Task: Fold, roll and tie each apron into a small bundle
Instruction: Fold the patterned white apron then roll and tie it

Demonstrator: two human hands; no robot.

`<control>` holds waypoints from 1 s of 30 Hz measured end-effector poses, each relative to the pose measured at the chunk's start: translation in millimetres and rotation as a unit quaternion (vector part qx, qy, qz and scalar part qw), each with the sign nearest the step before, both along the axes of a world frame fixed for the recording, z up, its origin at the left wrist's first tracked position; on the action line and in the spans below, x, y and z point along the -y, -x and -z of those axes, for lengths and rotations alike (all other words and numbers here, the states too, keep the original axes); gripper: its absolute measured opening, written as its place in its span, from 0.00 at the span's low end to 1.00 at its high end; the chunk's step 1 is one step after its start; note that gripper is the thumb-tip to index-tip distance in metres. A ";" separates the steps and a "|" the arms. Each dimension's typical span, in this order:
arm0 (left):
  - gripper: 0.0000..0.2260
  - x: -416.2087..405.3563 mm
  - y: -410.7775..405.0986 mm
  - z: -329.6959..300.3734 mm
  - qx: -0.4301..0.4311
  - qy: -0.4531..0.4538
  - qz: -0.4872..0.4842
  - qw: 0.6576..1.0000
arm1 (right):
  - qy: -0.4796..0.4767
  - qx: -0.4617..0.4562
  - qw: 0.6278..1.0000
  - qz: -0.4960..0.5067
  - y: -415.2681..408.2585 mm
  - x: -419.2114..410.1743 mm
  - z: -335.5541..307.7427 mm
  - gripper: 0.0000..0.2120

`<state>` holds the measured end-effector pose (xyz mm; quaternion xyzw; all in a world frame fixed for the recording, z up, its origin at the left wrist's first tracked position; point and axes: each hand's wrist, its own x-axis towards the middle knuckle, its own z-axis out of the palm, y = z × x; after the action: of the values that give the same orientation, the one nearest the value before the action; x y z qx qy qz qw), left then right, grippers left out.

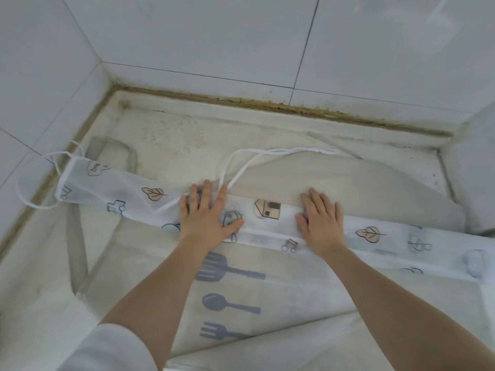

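A translucent white apron [267, 212], printed with leaves, a house and small cars, lies folded into a long narrow strip running from the left wall to the right edge. My left hand [207, 215] presses flat on the strip near its middle, fingers straight. My right hand [321, 223] lies flat on the strip a little further right. A white tie cord [267, 156] loops behind the hands, and another cord [29, 194] trails off the strip's left end.
Under the strip lies a beige apron [233, 303] printed with a grey spatula, spoon and fork, and more beige cloth [348, 178] behind. All rests on a stained counter [187, 135] enclosed by tiled walls [214, 36] at the left, back and right.
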<state>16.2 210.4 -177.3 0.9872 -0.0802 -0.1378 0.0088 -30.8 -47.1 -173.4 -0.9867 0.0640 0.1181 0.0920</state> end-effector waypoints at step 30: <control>0.17 300.2 97.4 -18.9 0.012 0.055 0.179 0.982 | 0.099 0.003 0.994 0.049 134.0 258.3 -28.4 0.26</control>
<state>-81.2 -89.8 -158.4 0.9565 -0.2629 -0.1204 0.0372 -164.9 -305.4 -145.1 -0.9869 0.1236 0.1039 -0.0005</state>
